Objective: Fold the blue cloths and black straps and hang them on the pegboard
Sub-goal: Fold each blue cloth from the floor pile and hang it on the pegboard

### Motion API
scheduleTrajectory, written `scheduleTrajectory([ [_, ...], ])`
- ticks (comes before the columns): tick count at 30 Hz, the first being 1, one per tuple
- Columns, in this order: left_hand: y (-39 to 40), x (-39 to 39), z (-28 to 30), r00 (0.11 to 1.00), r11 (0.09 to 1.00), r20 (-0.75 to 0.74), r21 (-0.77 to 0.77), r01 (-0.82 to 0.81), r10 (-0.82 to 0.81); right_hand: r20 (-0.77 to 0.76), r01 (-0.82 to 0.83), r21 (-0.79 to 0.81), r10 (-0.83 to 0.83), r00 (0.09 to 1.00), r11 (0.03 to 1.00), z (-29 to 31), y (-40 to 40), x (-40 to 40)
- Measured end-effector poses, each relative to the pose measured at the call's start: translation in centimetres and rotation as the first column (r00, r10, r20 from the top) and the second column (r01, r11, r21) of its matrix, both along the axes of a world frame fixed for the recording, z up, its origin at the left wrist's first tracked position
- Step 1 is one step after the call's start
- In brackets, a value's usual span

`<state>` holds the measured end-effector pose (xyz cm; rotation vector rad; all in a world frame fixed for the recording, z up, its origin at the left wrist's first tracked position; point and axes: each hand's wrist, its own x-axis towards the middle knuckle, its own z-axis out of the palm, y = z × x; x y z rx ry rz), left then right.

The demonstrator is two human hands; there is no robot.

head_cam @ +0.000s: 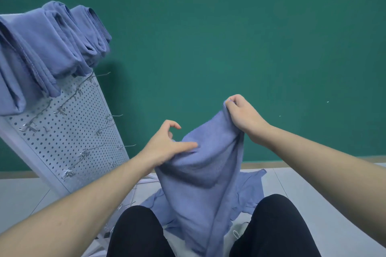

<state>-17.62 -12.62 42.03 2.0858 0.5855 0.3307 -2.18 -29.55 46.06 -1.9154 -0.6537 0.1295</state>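
Note:
A blue cloth [200,175] hangs in front of me, draped down between my knees. My right hand [243,115] pinches its top corner and lifts it high. My left hand [167,144] grips the cloth lower on its left edge, thumb pressed on the fabric and forefinger curled. A white pegboard [69,131] leans at the left with several metal hooks. Several folded blue cloths [48,48] hang along its top. More blue cloth [248,192] lies on the floor behind the held one. No black straps are visible.
A green wall [229,48] fills the background. The floor [325,204] is pale tile. My knees in black trousers [137,233] frame the bottom of the view. Bare hooks [113,116] stick out from the pegboard's right edge.

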Motion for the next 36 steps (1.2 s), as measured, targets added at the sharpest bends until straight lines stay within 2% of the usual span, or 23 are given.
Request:
scheduleTrajectory([
  [2, -0.3, -0.1, -0.1, 0.994, 0.973, -0.093, 0.216, 0.082, -0.063, 0.067, 0.01, -0.041, -0.007, 0.998, 0.999, 0.0, -0.4, 0.5],
  [4, -0.5, -0.2, -0.2, 0.985, 0.922, -0.159, 0.366, 0.127, -0.072, 0.102, -0.001, -0.05, 0.006, 0.995, 0.999, 0.0, -0.6, 1.0],
  [7, -0.4, -0.2, -0.2, 0.985, 0.908, -0.152, 0.395, 0.142, -0.088, 0.073, 0.015, -0.034, -0.012, 0.997, 0.999, 0.1, -0.9, 1.4],
  [11, 0.1, -0.7, 0.1, 0.968, 0.943, -0.049, 0.22, 0.25, -0.245, 0.027, 0.034, -0.017, -0.033, 0.999, 0.999, 0.3, -1.5, 2.2],
  [13, 0.4, -0.8, 0.1, 0.959, 0.942, -0.019, 0.184, 0.28, -0.282, 0.016, 0.038, -0.004, -0.038, 0.999, 0.999, 0.4, -1.7, 2.5],
  [16, 0.9, -0.6, 0.0, 0.966, 0.954, -0.004, 0.153, 0.256, -0.259, 0.014, 0.037, 0.001, -0.037, 0.999, 0.999, 0.6, -2.0, 2.9],
  [19, 1.7, -0.3, -0.2, 0.976, 0.976, 0.013, 0.012, 0.215, -0.216, 0.048, 0.019, -0.027, -0.017, 0.999, 0.999, 0.6, -2.4, 3.0],
  [23, 2.6, 0.2, -0.1, 0.986, 0.971, 0.15, -0.213, 0.107, -0.076, 0.098, -0.012, -0.126, 0.025, 0.995, 0.992, 0.2, -3.1, 3.2],
  [26, 3.4, 0.5, 0.1, 0.98, 0.976, 0.193, -0.22, -0.001, 0.045, 0.073, -0.048, -0.202, 0.064, 0.995, 0.978, 0.1, -3.6, 3.2],
  [31, 3.7, 0.7, -0.2, 0.941, 0.962, 0.283, -0.25, -0.113, 0.184, -0.002, -0.119, -0.232, 0.121, 0.993, 0.965, 0.2, -4.5, 3.5],
  [36, 4.2, 0.7, -0.5, 0.908, 0.835, 0.229, -0.516, -0.192, 0.351, -0.05, -0.129, -0.232, 0.12, 0.991, 0.964, -0.4, -5.2, 4.5],
])
